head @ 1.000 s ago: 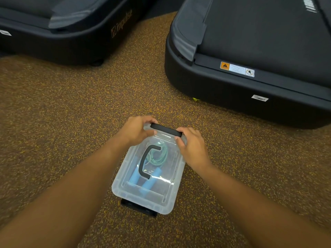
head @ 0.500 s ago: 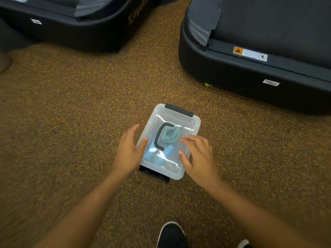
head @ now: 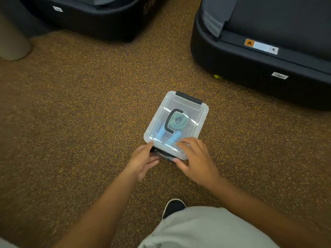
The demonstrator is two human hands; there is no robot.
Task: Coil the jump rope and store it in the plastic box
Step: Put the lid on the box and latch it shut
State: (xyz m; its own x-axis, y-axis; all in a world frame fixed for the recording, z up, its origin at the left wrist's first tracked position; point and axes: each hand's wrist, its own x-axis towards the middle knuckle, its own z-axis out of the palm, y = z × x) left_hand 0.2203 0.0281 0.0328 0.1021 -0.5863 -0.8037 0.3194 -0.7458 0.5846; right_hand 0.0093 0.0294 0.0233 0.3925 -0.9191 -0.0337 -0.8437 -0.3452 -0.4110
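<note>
A clear plastic box (head: 198, 120) with its lid on rests on the speckled floor. Through the lid I see the coiled green jump rope (head: 179, 120) and its two blue grips. A black carry handle lies on the lid, and the far black latch (head: 189, 97) lies flat against the box. My left hand (head: 143, 161) is at the near black latch (head: 163, 154), fingers touching it from the left. My right hand (head: 195, 158) rests spread on the near end of the lid, thumb by the same latch.
Two black treadmill bases flank the spot, one at the far left (head: 100, 18) and one at the far right (head: 259, 56). A grey post (head: 12, 36) stands at far left. My black shoe (head: 172, 207) and grey shorts are below the hands.
Both hands left the far latch and moved back along the box to its near end. The view has pulled back and up, so the box looks smaller.
</note>
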